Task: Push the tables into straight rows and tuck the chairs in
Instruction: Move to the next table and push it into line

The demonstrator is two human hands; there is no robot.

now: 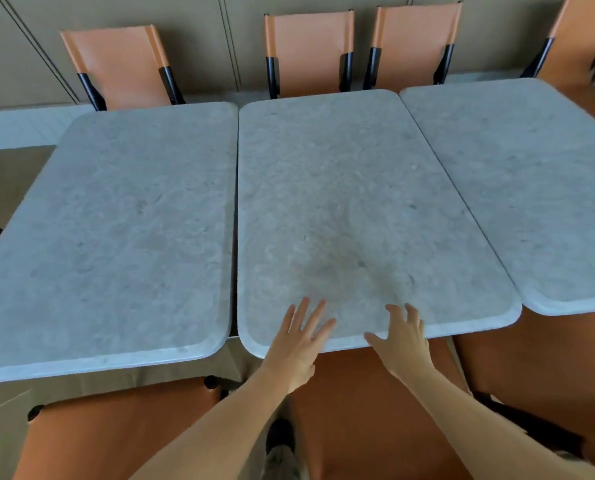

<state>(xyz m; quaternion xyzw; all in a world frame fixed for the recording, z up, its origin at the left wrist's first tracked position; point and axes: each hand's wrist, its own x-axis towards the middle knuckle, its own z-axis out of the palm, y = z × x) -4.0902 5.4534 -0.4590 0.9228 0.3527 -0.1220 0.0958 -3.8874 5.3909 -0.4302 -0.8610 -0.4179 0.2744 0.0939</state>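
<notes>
Your left hand [297, 344] lies over the near edge of the middle table [358, 209], with the fingers straight and spread apart. Your right hand [405, 341] is at the same edge, just to the right, also spread, with the fingertips a little bent; it grips nothing. If the palms really press on the stone I cannot tell, because the picture is a little blurred there.

The middle table stands between the left table [116, 230] and the right table [538, 188]. A narrow dark gap runs between the middle and the left one, and another between the middle and the right one. Their near edges do not make one line: the left table comes nearest to you, and the right table ends farthest from you.

At the far side, three orange chairs [309, 50] stand close to the tables, with their backs toward the wall [199, 36]. A fourth chair [587, 39] is at the far right corner, turned at an angle. On your side, an orange seat [365, 410] is under your arms, partly below the middle table, and two more seats are left and right of it.
</notes>
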